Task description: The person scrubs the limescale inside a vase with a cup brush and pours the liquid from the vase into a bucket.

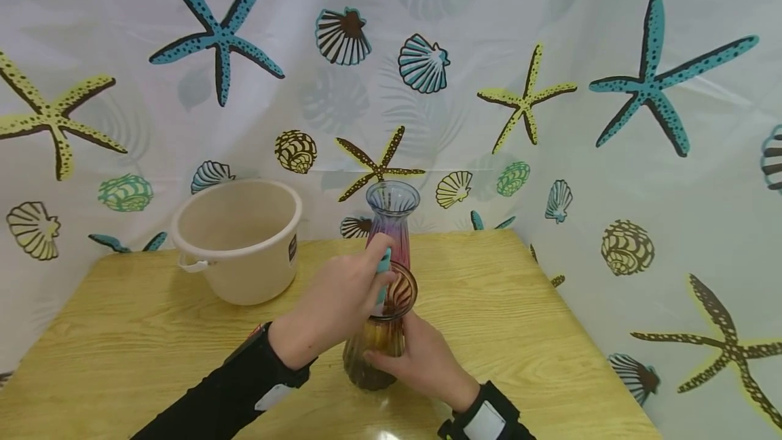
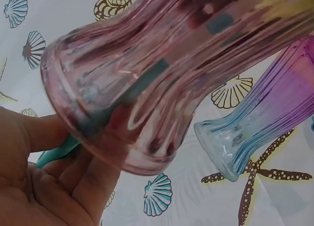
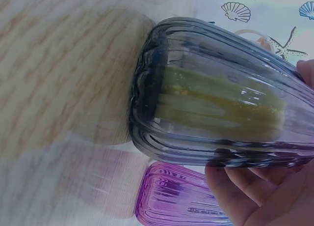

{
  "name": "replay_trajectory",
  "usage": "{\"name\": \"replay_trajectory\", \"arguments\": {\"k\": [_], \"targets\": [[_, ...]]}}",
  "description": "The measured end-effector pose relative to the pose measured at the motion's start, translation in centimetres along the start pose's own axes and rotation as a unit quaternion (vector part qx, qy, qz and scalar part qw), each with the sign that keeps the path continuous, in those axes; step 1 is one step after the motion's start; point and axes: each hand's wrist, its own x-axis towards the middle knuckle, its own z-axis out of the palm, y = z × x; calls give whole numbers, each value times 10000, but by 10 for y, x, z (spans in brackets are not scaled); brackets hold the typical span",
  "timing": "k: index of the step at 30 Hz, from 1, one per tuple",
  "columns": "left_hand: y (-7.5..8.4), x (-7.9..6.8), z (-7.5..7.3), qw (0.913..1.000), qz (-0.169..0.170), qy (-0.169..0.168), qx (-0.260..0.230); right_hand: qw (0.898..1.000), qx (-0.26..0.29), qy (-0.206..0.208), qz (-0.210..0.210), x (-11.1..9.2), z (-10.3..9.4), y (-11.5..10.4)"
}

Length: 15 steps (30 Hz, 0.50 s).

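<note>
My left hand (image 1: 330,301) grips the teal handle (image 1: 383,277) of a sponge bottle brush above the mouth of a ribbed glass vase (image 1: 368,358). Through the glass in the right wrist view, the brush's yellowish sponge head (image 3: 221,105) shows inside the vase's wide lower part. The right hand (image 1: 430,358) holds that amber and grey vase round its body from the right. Its base is close to the table; whether it touches cannot be told. Just behind stands a second vase (image 1: 394,201), blue at the rim and pink below, touched by neither hand.
A cream plastic bucket (image 1: 238,246) with a side handle stands on the wooden table (image 1: 489,304), at the back left. Behind and to the right hangs a white curtain (image 1: 464,121) printed with starfish and shells.
</note>
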Motion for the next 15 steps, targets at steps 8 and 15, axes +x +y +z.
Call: {"name": "replay_trajectory", "arguments": {"k": [8,15], "targets": [[3,0,-10,9992,-161,-357,26,10000,-72,13,8,-1,0,0],[5,-1,-13,9978,-449,-404,-289,10000,2,-30,46,-1,1,0]]}}
